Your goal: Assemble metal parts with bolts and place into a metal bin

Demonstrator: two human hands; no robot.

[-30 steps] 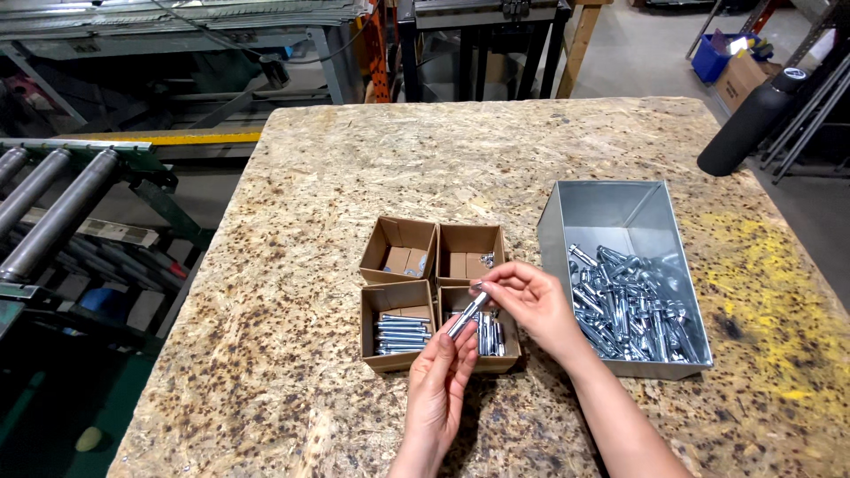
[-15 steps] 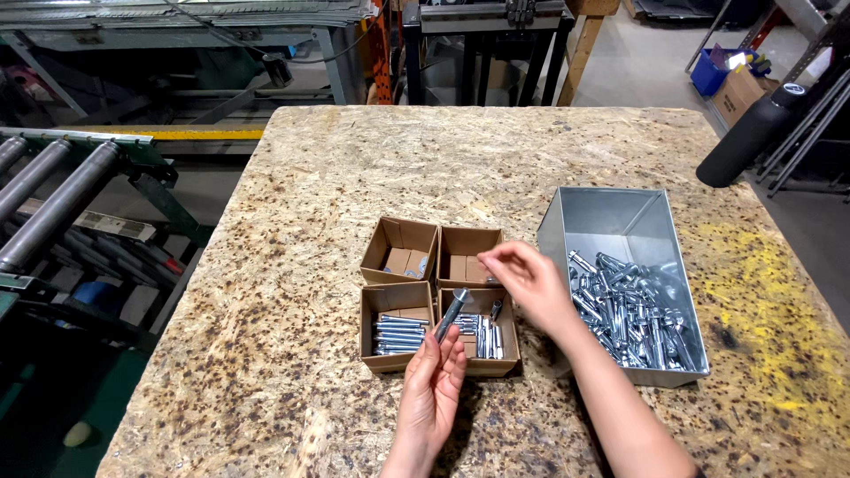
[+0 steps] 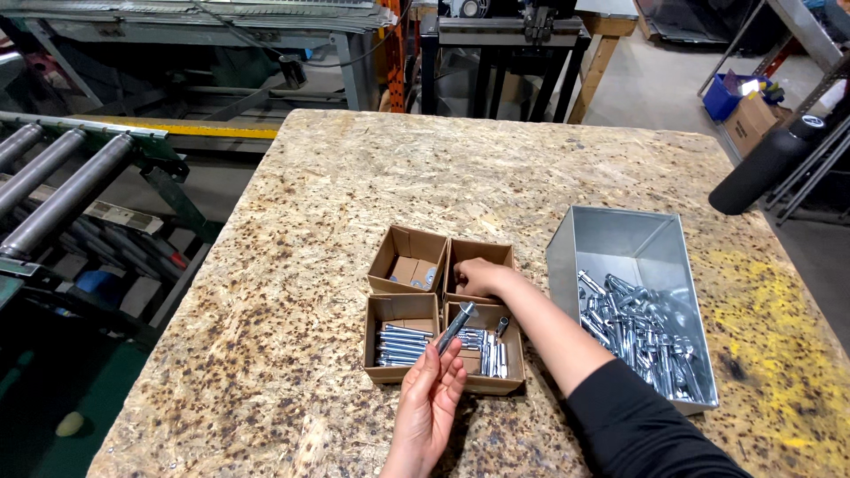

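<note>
Head view: since the earlier frames the right hand has left the bolt and reached forward into the far right box; the left hand is keeping the bolt and now gripping it alone.

The left hand is pinching the lower end of the bolt between thumb and fingers, with the shaft tilting up and to the right over the seam between the two near boxes. The raised grip is probably keeping the shaft clear of the parts below.

The right hand is resting curled inside the far right box, knuckles up. Whether it is closing on anything cannot be told, as the fingers are hidden. The two hands are apart.

Four open cardboard boxes are sitting together in a square block on the table, apparently to keep every compartment within reach. The near left box is holding bolts laid side by side. The near right box is holding a smaller, looser batch. The far left box is showing a few small parts.

A metal bin of loose bolts is standing just right of the boxes, beside the right forearm.
</note>
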